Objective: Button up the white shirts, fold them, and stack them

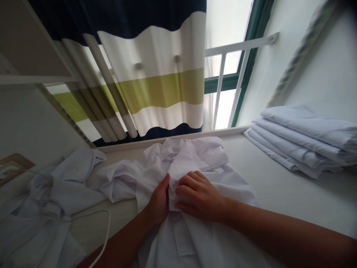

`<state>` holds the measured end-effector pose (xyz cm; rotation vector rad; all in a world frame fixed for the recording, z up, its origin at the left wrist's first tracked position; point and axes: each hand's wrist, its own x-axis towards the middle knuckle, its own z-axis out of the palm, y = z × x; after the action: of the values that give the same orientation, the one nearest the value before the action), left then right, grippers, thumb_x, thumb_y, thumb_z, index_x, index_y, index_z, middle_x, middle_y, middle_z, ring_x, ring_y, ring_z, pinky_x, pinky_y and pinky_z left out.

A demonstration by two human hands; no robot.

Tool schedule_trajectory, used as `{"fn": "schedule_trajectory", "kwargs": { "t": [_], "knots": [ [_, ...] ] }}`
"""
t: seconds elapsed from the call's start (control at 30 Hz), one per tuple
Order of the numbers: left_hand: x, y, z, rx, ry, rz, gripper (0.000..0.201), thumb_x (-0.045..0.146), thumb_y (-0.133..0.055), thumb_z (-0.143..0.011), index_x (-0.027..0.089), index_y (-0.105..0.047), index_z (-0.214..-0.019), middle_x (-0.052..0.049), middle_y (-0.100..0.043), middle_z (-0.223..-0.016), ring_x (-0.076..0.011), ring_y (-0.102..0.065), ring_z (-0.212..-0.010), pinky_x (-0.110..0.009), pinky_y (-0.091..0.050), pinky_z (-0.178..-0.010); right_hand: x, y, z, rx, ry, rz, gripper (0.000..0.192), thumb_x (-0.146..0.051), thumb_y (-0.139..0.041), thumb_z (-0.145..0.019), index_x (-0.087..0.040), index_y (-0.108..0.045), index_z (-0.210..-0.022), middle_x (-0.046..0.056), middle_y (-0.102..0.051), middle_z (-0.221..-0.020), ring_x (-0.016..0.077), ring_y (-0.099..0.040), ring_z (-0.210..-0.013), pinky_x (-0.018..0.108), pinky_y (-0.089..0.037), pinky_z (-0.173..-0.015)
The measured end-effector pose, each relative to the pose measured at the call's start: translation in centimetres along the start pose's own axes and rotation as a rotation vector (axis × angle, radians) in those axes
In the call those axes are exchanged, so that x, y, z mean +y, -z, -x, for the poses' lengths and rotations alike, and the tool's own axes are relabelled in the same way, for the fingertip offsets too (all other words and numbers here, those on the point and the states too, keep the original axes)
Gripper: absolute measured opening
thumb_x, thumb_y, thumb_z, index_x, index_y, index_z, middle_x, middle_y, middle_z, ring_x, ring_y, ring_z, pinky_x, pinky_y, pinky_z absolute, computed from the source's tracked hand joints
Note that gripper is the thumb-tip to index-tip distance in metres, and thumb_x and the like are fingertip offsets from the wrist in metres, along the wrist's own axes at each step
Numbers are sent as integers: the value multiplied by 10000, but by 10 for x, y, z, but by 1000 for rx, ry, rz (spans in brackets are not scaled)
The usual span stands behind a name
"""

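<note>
My left hand [159,201] and right hand [196,197] meet, each grip closed on a fold of the crumpled white shirt [189,163], which stretches away from me across the table [292,193].

No writing, label, brand, number or sign can be read anywhere in this view. The crumpled white cotton garment [192,163] under the hands shows bare cloth, the stack of folded white cloths [304,139] at the right carries no visible tag, and the striped curtain of navy, white and olive-green bands [156,85] bears only its plain colour bands.
</note>
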<state>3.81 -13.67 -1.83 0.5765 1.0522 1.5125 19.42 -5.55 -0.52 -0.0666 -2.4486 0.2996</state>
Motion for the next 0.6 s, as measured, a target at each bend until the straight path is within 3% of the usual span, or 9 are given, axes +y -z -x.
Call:
{"fn": "schedule_trajectory", "kwargs": {
  "t": [0.1,0.2,0.27,0.4,0.5,0.6],
  "knots": [
    [3,-1,0,-99,-2,105,331,461,-653,-875,143,-712,-942,-83,-727,-918,-222,-670,-873,-334,-539,-813,8,-3,5,48,-97,-60,151,-338,-620,-932,-221,-606,-1026,84,-622,-997,238,-542,-875,394,-453,-768],
    [6,-3,1,-141,-37,73,222,313,-690,-854,146,-710,-999,-69,-718,-928,-176,-657,-822,-281,-540,-756,15,-5,11,161,-242,-242,127,-289,-634,-929,-239,-596,-1038,70,-603,-999,224,-560,-896,379,-480,-796],
    [7,-4,1,-147,-10,24,250,262,-707,-843,143,-711,-1063,-76,-713,-959,-168,-662,-841,-272,-552,-753,16,-5,13,218,-320,-376,123,-291,-646,-927,-249,-592,-1030,53,-594,-976,205,-570,-869,352,-491,-773],
    [6,-2,1,-85,-13,-76,236,281,-762,-816,137,-718,-997,-74,-704,-935,-171,-667,-807,-302,-583,-733,14,-5,13,284,-396,-503,74,-302,-624,-949,-248,-592,-988,29,-586,-914,178,-563,-801,321,-481,-718],
    [2,2,-1,-133,-66,-117,257,378,-739,-846,124,-700,-859,-41,-647,-782,-150,-624,-705,-296,-583,-660,13,-6,12,272,-392,-524,64,-295,-611,-961,-238,-598,-987,26,-583,-913,166,-553,-799,312,-469,-724],
    [0,6,-1,-181,-101,-134,296,415,-754,-830,126,-700,-868,-26,-622,-766,-146,-609,-695,-309,-595,-666,14,-6,13,261,-371,-529,66,-287,-613,-961,-230,-602,-993,26,-581,-927,160,-548,-808,306,-462,-734]
  ]
}}
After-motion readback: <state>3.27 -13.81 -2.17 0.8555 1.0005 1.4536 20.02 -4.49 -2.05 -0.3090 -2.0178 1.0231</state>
